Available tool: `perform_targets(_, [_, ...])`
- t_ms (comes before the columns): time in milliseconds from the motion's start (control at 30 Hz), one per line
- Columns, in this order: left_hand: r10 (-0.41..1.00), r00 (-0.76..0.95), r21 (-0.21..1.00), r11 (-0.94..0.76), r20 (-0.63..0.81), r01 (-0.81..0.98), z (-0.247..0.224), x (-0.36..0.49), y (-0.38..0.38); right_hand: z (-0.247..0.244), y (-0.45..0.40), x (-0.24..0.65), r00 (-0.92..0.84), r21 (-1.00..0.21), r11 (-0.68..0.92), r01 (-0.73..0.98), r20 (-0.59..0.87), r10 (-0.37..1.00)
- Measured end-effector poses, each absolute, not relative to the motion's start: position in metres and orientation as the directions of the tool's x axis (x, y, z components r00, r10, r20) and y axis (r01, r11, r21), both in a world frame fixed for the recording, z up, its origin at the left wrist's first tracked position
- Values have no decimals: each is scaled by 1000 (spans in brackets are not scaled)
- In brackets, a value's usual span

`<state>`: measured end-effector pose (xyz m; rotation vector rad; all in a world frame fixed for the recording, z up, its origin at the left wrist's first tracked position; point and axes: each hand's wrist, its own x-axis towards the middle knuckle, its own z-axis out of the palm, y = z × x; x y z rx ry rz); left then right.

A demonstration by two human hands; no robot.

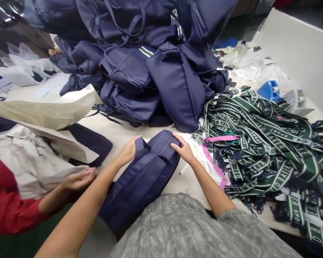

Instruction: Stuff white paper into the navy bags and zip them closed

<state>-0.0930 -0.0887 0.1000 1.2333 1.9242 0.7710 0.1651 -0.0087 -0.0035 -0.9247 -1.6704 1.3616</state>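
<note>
We cannot see inside the long navy-blue fabric bag point(142, 182) between our left hand point(127, 152), gripping its navy strap point(139, 148), and right hand point(184, 148), gripping its end.

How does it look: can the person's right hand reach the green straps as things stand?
Probably yes: only white and pink pieces lie between the right hand and the green straps, though it holds the navy bag and would likely have to let go.

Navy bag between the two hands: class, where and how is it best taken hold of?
Probably by the raised strap loop, from the left, where the left hand is: it arches off the navy bag. The right hand can steady the far end from the right, thumb on top.
</note>
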Motion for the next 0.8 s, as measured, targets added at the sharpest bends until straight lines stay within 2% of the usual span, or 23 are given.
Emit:
perform_targets(133, [947,-155,882,319,-282,348,42,-77,-66,-15,-26,175,-364,-993,54,108,11,931])
perform_targets(233, [916,-139,914,391,-376,106,25,-71,-61,-27,-38,171,-305,-990,-45,133,-85,948])
perform_targets(333, [880,-55,879,465,-473,-106,25,-69,-62,-32,-42,154,-269,-988,-49,147,-87,959])
perform_targets(433, [834,42,813,547,-550,-202,32,-72,-63,-32,-37,140,-263,-989,-17,148,-56,963])
perform_targets(567, [827,14,817,558,-562,-142,38,-87,-59,-25,-29,147,-319,-990,-28,137,-71,945])
perform_targets(700, [861,-106,864,503,-498,23,39,-103,-57,-14,-26,158,-216,-982,49,185,9,976])
perform_targets(800, [856,-113,836,517,-505,185,39,-116,-66,-8,-22,155,-366,-962,156,223,66,928])
